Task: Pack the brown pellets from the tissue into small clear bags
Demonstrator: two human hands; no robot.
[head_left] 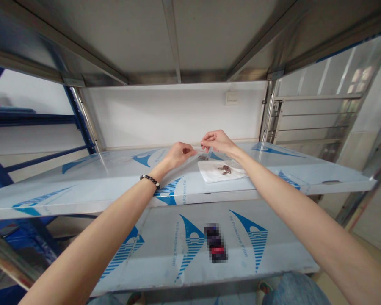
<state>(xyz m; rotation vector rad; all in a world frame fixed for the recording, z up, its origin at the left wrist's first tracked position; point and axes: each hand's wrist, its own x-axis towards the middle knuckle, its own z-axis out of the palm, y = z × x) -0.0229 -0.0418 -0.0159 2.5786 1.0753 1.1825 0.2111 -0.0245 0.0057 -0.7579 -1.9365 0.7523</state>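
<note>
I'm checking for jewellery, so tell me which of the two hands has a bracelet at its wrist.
The left hand: a bracelet of dark and pale beads circles its wrist, whereas the right hand's wrist is bare.

Two hands (178, 155), one bracelet (149, 181), one clear bag (204, 157), one cloth (208, 173); several brown pieces (224, 170), too heaped to count. One switch (231, 98), one blurred item (216, 243), two shoes (136, 298), at least two boards (109, 180).

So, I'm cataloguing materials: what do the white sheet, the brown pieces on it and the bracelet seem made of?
White sheet: matt, flat, likely paper or cloth. Brown pieces: slender, perhaps dark metal; too small to judge finish. Bracelet: beaded, black and pale, seemingly smooth, perhaps stone or plastic.
</note>
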